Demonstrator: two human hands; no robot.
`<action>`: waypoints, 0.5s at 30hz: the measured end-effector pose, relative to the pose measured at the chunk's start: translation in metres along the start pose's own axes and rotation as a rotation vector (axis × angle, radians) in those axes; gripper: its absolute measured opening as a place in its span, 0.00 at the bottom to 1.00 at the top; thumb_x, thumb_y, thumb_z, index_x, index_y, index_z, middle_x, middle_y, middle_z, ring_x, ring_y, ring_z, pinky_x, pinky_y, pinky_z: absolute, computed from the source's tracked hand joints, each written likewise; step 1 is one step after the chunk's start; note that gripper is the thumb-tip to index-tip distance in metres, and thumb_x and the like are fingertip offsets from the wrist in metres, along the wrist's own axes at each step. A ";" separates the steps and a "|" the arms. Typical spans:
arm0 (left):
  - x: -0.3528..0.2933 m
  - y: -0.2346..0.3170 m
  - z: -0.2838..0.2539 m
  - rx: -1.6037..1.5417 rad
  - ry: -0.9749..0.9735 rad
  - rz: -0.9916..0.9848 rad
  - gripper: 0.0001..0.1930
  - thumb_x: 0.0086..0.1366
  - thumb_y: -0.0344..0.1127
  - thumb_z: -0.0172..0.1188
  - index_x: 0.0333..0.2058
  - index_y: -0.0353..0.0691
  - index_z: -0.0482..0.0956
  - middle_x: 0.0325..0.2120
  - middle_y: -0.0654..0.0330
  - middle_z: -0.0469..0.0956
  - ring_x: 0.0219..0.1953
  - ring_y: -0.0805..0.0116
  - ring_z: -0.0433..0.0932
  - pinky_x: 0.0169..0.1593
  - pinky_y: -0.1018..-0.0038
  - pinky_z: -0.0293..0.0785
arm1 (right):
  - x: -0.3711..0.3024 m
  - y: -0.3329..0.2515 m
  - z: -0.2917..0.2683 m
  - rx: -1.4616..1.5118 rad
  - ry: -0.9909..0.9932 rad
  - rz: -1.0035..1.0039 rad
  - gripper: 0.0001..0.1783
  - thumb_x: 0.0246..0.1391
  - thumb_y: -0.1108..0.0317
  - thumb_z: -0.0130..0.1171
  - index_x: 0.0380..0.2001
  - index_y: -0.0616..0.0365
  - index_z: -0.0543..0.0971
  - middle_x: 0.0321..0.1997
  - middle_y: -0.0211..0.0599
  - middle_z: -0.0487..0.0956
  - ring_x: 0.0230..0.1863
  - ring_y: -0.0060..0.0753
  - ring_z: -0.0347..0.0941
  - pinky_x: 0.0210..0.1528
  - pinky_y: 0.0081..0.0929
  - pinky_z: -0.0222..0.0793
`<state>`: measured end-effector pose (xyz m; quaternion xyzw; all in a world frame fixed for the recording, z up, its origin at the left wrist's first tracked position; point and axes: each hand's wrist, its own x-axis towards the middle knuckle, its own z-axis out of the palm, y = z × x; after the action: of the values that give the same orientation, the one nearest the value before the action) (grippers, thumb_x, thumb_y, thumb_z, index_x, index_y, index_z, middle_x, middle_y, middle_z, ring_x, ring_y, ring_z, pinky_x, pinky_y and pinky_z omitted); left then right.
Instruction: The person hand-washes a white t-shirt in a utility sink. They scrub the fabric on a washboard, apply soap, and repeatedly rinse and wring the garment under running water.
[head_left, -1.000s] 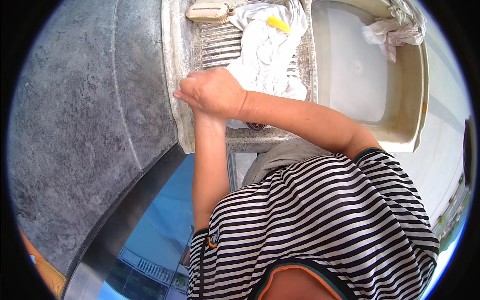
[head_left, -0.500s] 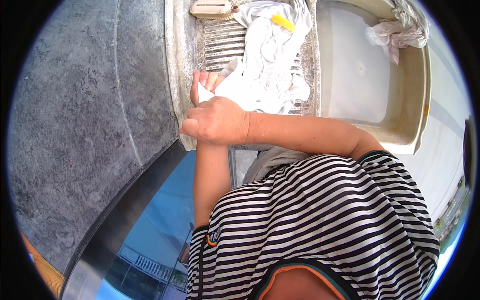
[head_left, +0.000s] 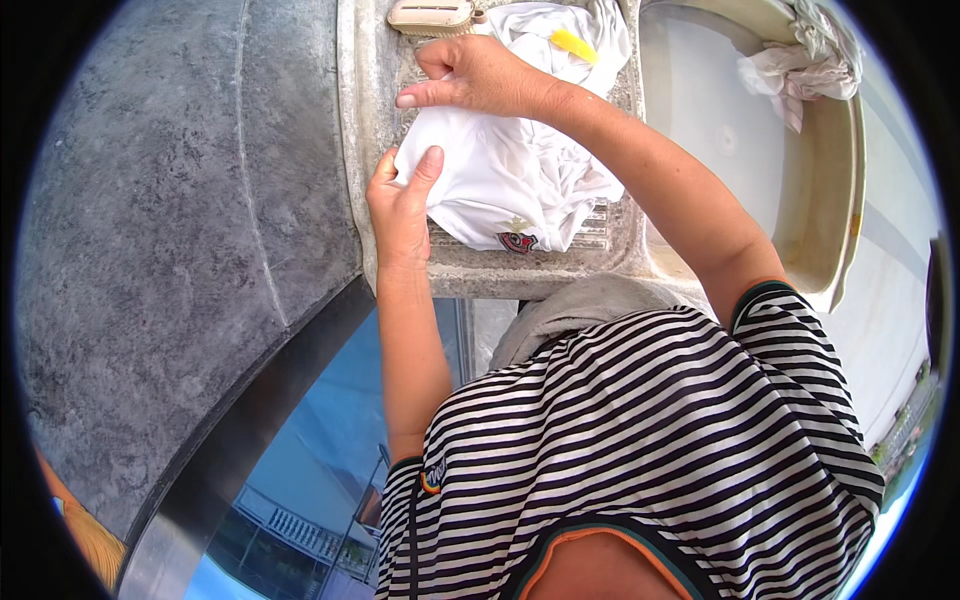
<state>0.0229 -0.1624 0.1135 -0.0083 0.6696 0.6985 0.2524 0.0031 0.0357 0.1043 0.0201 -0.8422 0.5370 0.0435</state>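
Note:
A white garment (head_left: 490, 165) with a small red and black crest near its lower edge lies bunched on the ribbed washboard (head_left: 600, 232) of a stone laundry sink. At its left edge my left hand (head_left: 403, 205) grips the cloth, thumb on top and fingers behind. Beyond it, my right hand (head_left: 480, 78) is closed over the garment's far part, fingers curled and thumb pointing left; the cloth in its grasp is mostly hidden. Just past the right hand is a scrub brush (head_left: 432, 16) with a beige back. A yellow bar (head_left: 574, 46), apparently soap, rests on the white cloth farther back.
To the right, a basin (head_left: 720, 140) holds cloudy water, with wet pale cloth (head_left: 797, 75) over its far right corner. A dark grey stone counter (head_left: 140, 200) borders the sink on the left. Grey fabric (head_left: 590, 305) hangs at the sink's front edge.
My hands have moved apart: the right has swung away from me toward the brush, and the left has come out from beneath it. The garment is spread wider, and its crest now shows.

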 end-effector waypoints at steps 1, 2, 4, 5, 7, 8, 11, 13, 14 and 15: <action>0.000 0.003 0.000 -0.149 0.021 -0.018 0.19 0.61 0.41 0.68 0.43 0.34 0.75 0.37 0.58 0.79 0.41 0.68 0.77 0.48 0.69 0.74 | -0.006 0.005 -0.005 0.018 -0.083 -0.031 0.29 0.47 0.43 0.70 0.15 0.58 0.71 0.14 0.34 0.71 0.20 0.29 0.69 0.27 0.32 0.66; -0.002 0.006 -0.004 -0.298 0.047 -0.030 0.18 0.62 0.40 0.67 0.43 0.34 0.75 0.37 0.58 0.79 0.41 0.68 0.78 0.48 0.68 0.74 | -0.012 0.011 -0.011 0.037 -0.169 -0.070 0.29 0.46 0.44 0.71 0.16 0.57 0.72 0.14 0.32 0.72 0.20 0.27 0.70 0.27 0.31 0.66; 0.002 -0.004 -0.014 -0.405 0.095 0.010 0.14 0.64 0.38 0.65 0.42 0.35 0.75 0.39 0.55 0.79 0.44 0.64 0.79 0.51 0.64 0.74 | -0.021 0.023 -0.022 -0.009 -0.295 -0.046 0.26 0.45 0.46 0.73 0.17 0.57 0.75 0.15 0.28 0.72 0.22 0.24 0.69 0.27 0.29 0.65; 0.003 -0.005 -0.015 -0.447 0.120 0.014 0.14 0.64 0.38 0.65 0.41 0.35 0.75 0.40 0.54 0.79 0.44 0.62 0.79 0.52 0.64 0.74 | -0.025 0.030 -0.025 -0.076 -0.336 0.018 0.24 0.45 0.47 0.73 0.18 0.57 0.76 0.17 0.27 0.71 0.23 0.23 0.68 0.28 0.28 0.65; 0.011 -0.012 -0.015 -0.517 0.117 -0.032 0.18 0.65 0.43 0.64 0.45 0.35 0.75 0.42 0.54 0.79 0.47 0.59 0.79 0.54 0.62 0.74 | -0.033 0.067 -0.019 0.025 -0.222 -0.011 0.19 0.47 0.52 0.73 0.22 0.56 0.79 0.19 0.25 0.72 0.26 0.19 0.69 0.29 0.23 0.66; 0.014 -0.015 -0.014 -0.540 0.136 -0.110 0.19 0.65 0.45 0.63 0.46 0.36 0.75 0.43 0.54 0.79 0.47 0.59 0.78 0.54 0.62 0.74 | -0.037 0.051 -0.015 0.459 -0.160 0.183 0.18 0.53 0.55 0.69 0.21 0.56 0.78 0.21 0.24 0.73 0.29 0.17 0.70 0.35 0.23 0.69; 0.022 -0.028 -0.006 -0.519 0.202 -0.342 0.25 0.68 0.52 0.57 0.52 0.37 0.74 0.45 0.55 0.79 0.48 0.59 0.78 0.54 0.62 0.74 | -0.046 -0.006 0.023 0.515 0.100 0.205 0.15 0.59 0.57 0.62 0.24 0.54 0.77 0.22 0.26 0.76 0.30 0.21 0.74 0.39 0.26 0.74; 0.043 -0.067 -0.036 -0.886 -0.311 -0.332 0.23 0.70 0.52 0.54 0.51 0.38 0.74 0.44 0.56 0.79 0.47 0.61 0.79 0.53 0.68 0.74 | -0.047 -0.023 0.062 0.112 0.162 0.026 0.14 0.58 0.56 0.59 0.26 0.54 0.78 0.22 0.31 0.78 0.27 0.34 0.77 0.36 0.32 0.76; 0.041 -0.066 -0.031 -0.946 -0.388 -0.268 0.23 0.71 0.52 0.51 0.52 0.39 0.74 0.45 0.56 0.79 0.47 0.60 0.78 0.53 0.68 0.74 | -0.045 -0.030 0.074 0.029 0.128 -0.003 0.14 0.57 0.56 0.58 0.26 0.54 0.78 0.23 0.35 0.78 0.27 0.39 0.77 0.35 0.35 0.75; 0.040 -0.065 -0.023 -1.010 -0.483 -0.213 0.22 0.72 0.51 0.48 0.52 0.39 0.73 0.46 0.55 0.78 0.48 0.60 0.78 0.53 0.69 0.73 | -0.043 -0.034 0.081 -0.066 0.103 -0.027 0.14 0.56 0.56 0.57 0.26 0.54 0.78 0.23 0.39 0.78 0.27 0.43 0.77 0.35 0.39 0.75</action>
<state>0.0039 -0.1722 0.0365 -0.0355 0.1711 0.8847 0.4321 0.0449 -0.0529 0.0973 0.0021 -0.8558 0.5086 0.0948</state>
